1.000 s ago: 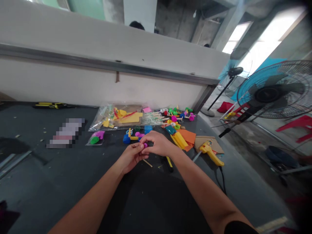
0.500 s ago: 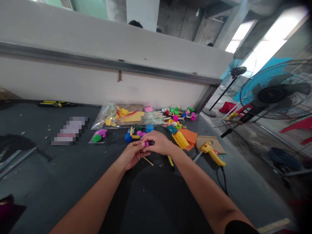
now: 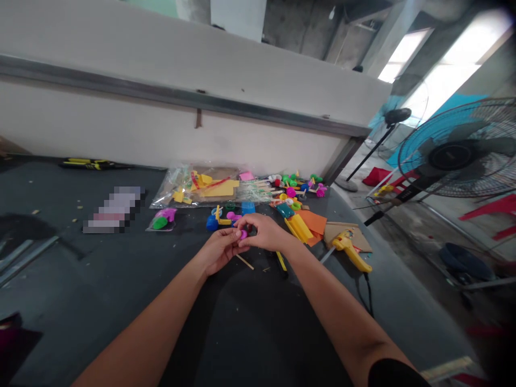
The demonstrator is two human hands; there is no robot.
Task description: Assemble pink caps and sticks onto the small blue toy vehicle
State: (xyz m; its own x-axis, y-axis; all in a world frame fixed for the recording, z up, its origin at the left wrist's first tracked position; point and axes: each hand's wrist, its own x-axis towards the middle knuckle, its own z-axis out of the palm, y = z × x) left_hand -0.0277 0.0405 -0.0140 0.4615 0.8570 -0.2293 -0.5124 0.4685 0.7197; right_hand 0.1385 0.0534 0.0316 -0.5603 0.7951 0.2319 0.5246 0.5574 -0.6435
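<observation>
Pink plastic piece (image 3: 244,234) is up between both hands, just above the dark tabletop (image 3: 237,333). Left hand (image 3: 217,251) has it pinched at the fingertips, and the right hand (image 3: 264,232) is pinching it from the other side. It's tiny and mostly hidden by fingers, so I'd guess one slip or an uneven squeeze pops it loose, maybe into the blue piece (image 3: 212,222) and other bits just beyond. The thin wooden stick (image 3: 244,262) lies right under the hands, so a dropped wrist could roll it. Yellow-and-black tool (image 3: 281,262) sits near the right forearm; a sideways swing might knock it. Further right, the yellow glue gun (image 3: 350,252) has a cord (image 3: 368,293) that an elbow could snag, and if it's hot, that's a burn risk. As for brands, the fan (image 3: 451,155) hub seems marked, too small to read. The flat item (image 3: 115,209) at left is pixelated, so nothing legible.
</observation>
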